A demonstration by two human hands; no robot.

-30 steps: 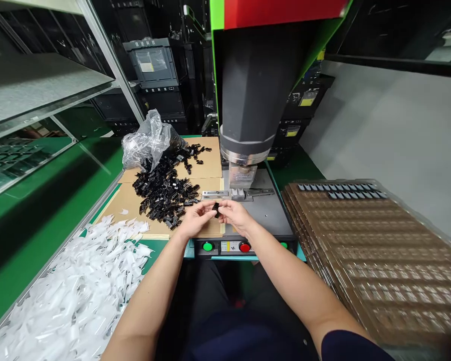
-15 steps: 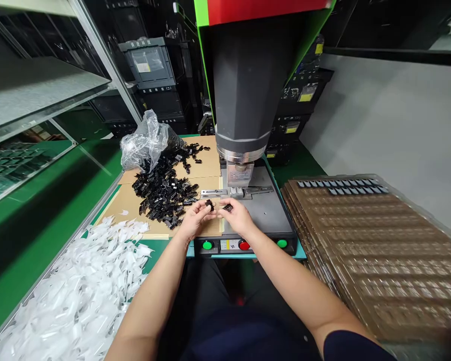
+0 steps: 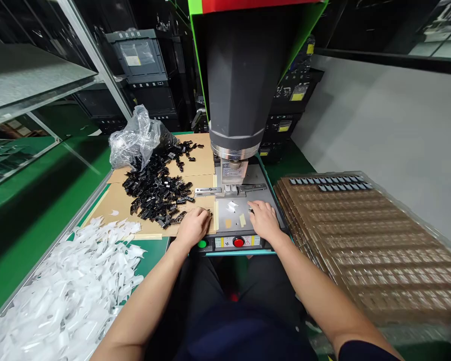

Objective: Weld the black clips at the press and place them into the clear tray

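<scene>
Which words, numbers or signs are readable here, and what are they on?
"科技(二)": the black bin under the grey crate; preceding characters blurred.
Triangle sign: the control panel.
Too small or blurred: the panel's other print, and lettering on the crate, clear block and yellow-and-white labels.

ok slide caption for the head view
Left hand beside a heap of small glossy black parts, right hand over a flat grey machine base.

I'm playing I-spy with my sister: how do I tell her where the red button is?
Find the tall dark machine, then look down to its flat grey base. On its front panel, below the gap between left hand and right hand, is the red button. It's red, but the round button on its left is green.
</scene>
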